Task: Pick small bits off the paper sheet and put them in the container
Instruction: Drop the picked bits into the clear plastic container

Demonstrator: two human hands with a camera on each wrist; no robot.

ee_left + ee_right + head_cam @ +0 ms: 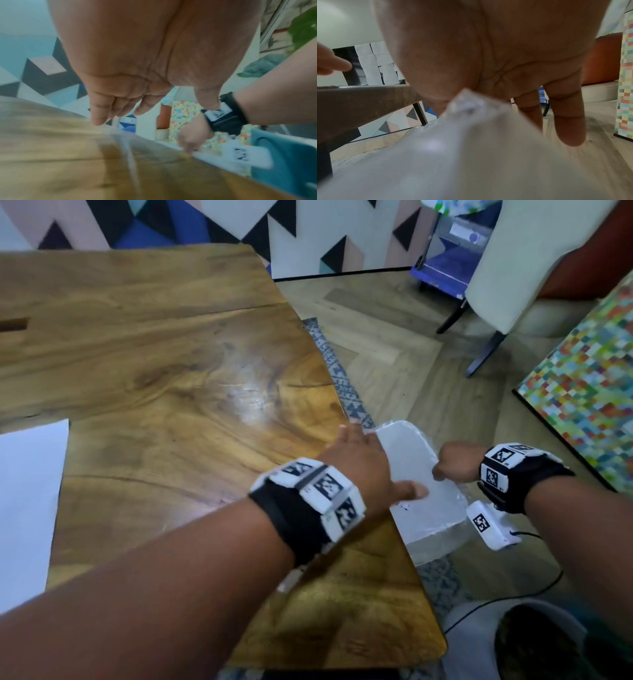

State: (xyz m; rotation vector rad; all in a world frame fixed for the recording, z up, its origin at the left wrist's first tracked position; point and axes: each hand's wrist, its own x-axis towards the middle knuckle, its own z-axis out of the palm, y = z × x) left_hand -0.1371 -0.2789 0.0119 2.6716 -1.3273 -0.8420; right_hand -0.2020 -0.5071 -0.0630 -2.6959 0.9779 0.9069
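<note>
My left hand (370, 460) lies flat with straight fingers at the right edge of the wooden table (171, 364), thumb reaching over the container. In the left wrist view the left hand (120, 111) hovers just above the wood, holding nothing. My right hand (448, 463) grips the rim of a translucent white plastic container (407, 457), held beside and just below the table edge. A few tiny dark specks (406, 505) lie inside it. The right wrist view shows thumb and fingers (566, 121) pinching the container wall (453, 155). The white paper sheet (27, 491) lies at the table's left.
Beyond the table edge is wood floor with a patterned rug (346, 385). A cream chair (507, 268) stands at the back right. A colourful mosaic panel (589, 378) leans at the right. A pot (534, 642) and a black cable (513, 594) lie near my right arm.
</note>
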